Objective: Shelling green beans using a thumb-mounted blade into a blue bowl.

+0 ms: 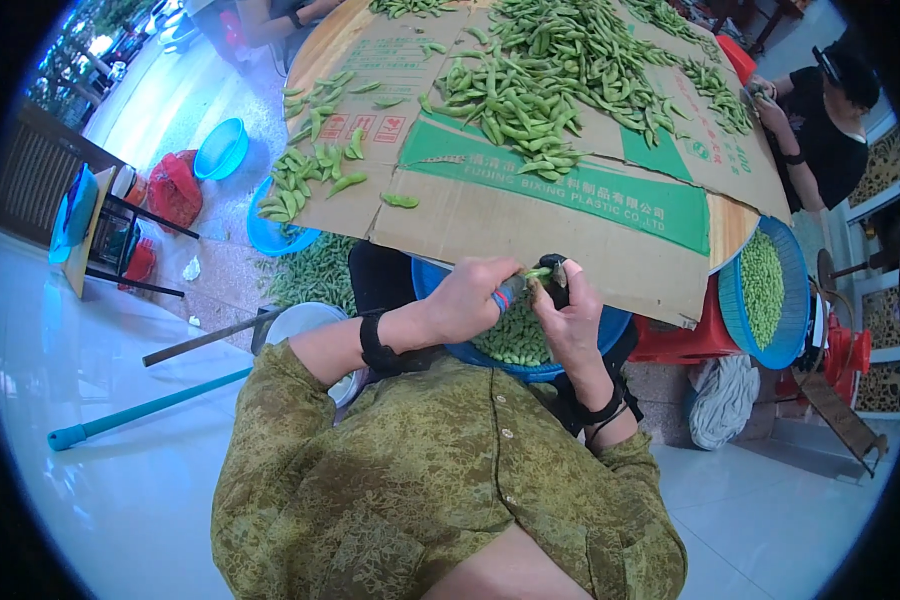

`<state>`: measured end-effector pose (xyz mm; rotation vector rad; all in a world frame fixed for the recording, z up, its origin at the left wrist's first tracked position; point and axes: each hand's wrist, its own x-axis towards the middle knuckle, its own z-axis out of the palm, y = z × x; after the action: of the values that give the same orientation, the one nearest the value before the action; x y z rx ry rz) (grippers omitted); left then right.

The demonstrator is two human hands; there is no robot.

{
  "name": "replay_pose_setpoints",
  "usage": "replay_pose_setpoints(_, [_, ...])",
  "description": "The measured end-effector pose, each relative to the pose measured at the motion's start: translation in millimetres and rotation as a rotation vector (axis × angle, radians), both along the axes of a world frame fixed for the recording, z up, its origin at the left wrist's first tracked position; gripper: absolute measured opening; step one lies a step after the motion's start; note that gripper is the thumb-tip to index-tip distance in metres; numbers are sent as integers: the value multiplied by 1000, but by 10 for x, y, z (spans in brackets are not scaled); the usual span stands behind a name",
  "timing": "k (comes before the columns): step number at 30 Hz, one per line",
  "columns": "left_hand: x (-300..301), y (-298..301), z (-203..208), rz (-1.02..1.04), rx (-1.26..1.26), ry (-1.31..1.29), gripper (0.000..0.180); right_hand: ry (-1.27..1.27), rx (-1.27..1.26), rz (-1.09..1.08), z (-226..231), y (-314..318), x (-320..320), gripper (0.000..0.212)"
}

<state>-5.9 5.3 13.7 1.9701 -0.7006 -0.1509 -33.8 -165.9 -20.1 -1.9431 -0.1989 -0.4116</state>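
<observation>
Left hand: your left hand [467,298] is curled shut around one end of a green soybean pod [538,272].
Right hand: your right hand [570,318] pinches the pod's other end.
Pod: above the blue basin [530,370] of shelled beans on your lap.
Table: cardboard sheet [530,215] heaped with pods.
</observation>
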Motion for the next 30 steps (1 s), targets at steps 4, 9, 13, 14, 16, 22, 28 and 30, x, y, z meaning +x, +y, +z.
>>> replay_pose_setpoints(4, [-73, 20, -96, -11, 87, -144, 21, -226, -150, -35, 11, 28, 32, 26])
replay_pose_setpoints(9, [-221, -4, -125, -31, 0, -204, 20, -124, -87, -26, -70, -3, -7, 20])
replay_pose_setpoints(13, [-128, 50, -147, 14, 37, -59, 21, 90, 48, 25, -46, -67, -71, 17])
replay_pose_setpoints(14, [-99, 62, -168, 38, 33, 3, 22, 159, 115, 69, -29, -64, -87, 17])
replay_pose_setpoints(16, [-107, 66, -176, 64, 31, 68, 23, 78, 62, 73, -53, -25, -131, 18])
replay_pose_setpoints(22, [-151, -23, -221, 30, 71, 167, 23, -183, -111, 131, 74, 20, -242, 25])
replay_pose_setpoints(28, [-188, -65, -318, -80, 217, 213, 29, -178, -142, 138, 23, -54, -262, 24])
replay_pose_setpoints(30, [-158, 2, -391, -157, 304, 115, 34, -40, -142, 99, -11, -172, -255, 19])
